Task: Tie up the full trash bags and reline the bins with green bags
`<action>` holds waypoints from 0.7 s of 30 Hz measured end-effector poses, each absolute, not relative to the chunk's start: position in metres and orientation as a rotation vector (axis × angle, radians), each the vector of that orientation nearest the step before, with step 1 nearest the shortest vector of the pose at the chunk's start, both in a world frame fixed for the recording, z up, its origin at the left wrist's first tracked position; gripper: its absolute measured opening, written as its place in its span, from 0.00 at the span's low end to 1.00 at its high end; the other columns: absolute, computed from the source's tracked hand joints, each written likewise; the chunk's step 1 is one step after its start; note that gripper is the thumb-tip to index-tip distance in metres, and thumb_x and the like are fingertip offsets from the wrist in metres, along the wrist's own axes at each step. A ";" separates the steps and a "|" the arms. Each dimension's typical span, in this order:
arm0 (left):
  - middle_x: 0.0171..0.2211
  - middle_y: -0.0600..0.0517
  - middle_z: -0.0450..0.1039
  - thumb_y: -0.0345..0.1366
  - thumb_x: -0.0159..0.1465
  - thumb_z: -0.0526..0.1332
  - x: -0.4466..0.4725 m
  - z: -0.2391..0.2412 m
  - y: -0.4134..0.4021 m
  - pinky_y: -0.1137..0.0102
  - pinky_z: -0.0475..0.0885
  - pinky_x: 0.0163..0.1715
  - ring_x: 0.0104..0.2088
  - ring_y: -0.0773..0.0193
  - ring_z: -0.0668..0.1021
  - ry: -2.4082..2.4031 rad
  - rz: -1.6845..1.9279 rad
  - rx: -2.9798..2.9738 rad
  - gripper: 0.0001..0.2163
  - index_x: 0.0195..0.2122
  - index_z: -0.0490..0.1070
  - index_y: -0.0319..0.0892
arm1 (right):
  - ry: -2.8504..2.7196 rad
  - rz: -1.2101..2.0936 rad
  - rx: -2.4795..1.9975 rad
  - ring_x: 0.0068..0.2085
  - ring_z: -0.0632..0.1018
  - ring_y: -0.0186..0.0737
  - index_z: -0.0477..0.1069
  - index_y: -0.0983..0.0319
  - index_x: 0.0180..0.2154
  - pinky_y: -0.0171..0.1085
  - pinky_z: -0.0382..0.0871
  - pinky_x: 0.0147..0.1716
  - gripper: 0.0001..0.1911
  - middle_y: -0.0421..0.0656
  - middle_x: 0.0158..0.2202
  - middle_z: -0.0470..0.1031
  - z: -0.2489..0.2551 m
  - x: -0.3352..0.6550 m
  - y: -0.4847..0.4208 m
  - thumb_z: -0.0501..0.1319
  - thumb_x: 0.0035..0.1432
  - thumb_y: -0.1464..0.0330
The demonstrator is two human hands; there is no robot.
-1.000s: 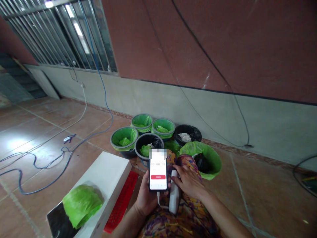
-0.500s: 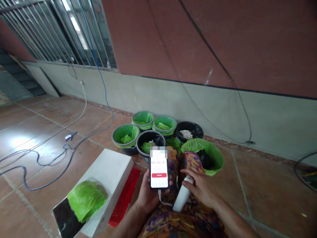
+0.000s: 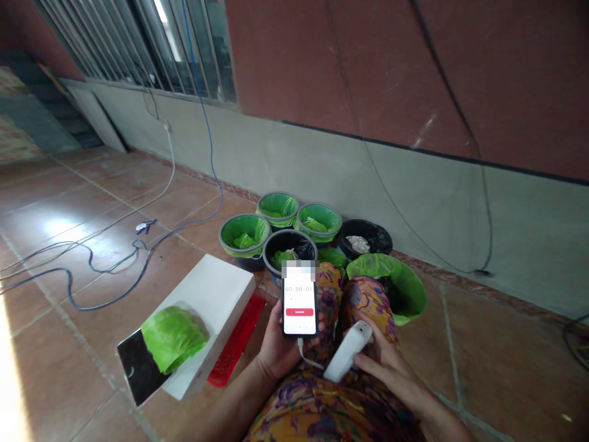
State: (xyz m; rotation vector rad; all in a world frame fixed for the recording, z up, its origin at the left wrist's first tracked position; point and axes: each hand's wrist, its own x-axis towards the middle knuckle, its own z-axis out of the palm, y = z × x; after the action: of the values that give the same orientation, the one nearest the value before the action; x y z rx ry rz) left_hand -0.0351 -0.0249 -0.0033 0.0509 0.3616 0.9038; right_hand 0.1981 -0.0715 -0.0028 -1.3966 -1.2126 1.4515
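Note:
My left hand (image 3: pixel 271 347) is wrapped round a smartphone (image 3: pixel 300 304), upright with its lit screen facing me. The screen shows a row of timer-like digits and a red button; its top is blurred out. From the phone's lower edge a white cable (image 3: pixel 309 362) runs to a white power bank (image 3: pixel 343 359). My right hand (image 3: pixel 386 359) grips the power bank by its right side above my lap, the thumb along its near side. Some of the fingers are hidden behind it. Both hands are over my patterned trousers (image 3: pixel 317 408).
Beyond my knees stand several buckets lined with green bags (image 3: pixel 245 240) or black bags (image 3: pixel 370 230). On the left, a white box (image 3: pixel 207 294) carries a folded green bag (image 3: pixel 175 337) and a dark flat panel (image 3: pixel 143 371). A red crate (image 3: pixel 237 337) lies beside it. Blue cable (image 3: pixel 151 248) trails across the tiles.
My right hand has shifted its hold on the power bank, whose upper end is now raised and more visible. The phone stays in my left hand. The view has turned slightly left and down.

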 end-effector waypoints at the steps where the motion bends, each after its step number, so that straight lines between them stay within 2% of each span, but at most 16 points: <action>1: 0.44 0.38 0.77 0.56 0.65 0.50 -0.035 -0.003 -0.025 0.65 0.74 0.36 0.42 0.54 0.79 0.361 0.904 0.044 0.29 0.51 0.72 0.33 | -1.217 1.504 -1.375 0.53 0.75 0.49 0.54 0.57 0.64 0.48 0.69 0.53 0.44 0.51 0.56 0.71 -0.004 0.198 -0.073 0.67 0.50 0.56; 6: 0.46 0.38 0.76 0.56 0.65 0.50 -0.037 -0.004 -0.024 0.64 0.74 0.37 0.44 0.52 0.78 0.360 0.895 0.027 0.30 0.52 0.72 0.35 | -1.413 1.648 -1.332 0.58 0.72 0.51 0.60 0.59 0.60 0.52 0.65 0.57 0.37 0.51 0.57 0.70 -0.009 0.203 -0.071 0.68 0.51 0.62; 13: 0.46 0.38 0.76 0.56 0.65 0.50 -0.038 -0.002 -0.024 0.63 0.75 0.38 0.44 0.52 0.78 0.375 0.881 0.019 0.30 0.52 0.72 0.35 | -1.508 1.661 -1.378 0.54 0.75 0.50 0.63 0.60 0.58 0.53 0.65 0.56 0.33 0.50 0.55 0.73 -0.016 0.197 -0.061 0.66 0.50 0.65; 21: 0.45 0.38 0.77 0.56 0.66 0.49 -0.040 -0.003 -0.025 0.63 0.75 0.38 0.42 0.54 0.79 0.369 0.945 -0.016 0.30 0.50 0.72 0.33 | -1.252 1.710 -1.423 0.53 0.75 0.52 0.70 0.60 0.54 0.51 0.68 0.54 0.30 0.48 0.55 0.74 0.002 0.178 -0.065 0.68 0.50 0.58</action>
State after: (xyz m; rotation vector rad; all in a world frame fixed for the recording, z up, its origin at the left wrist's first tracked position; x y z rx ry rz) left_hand -0.0400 -0.0248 -0.0029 -0.0155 0.3688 0.9450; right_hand 0.1775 -0.0649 0.0018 -1.4233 -1.2523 1.7098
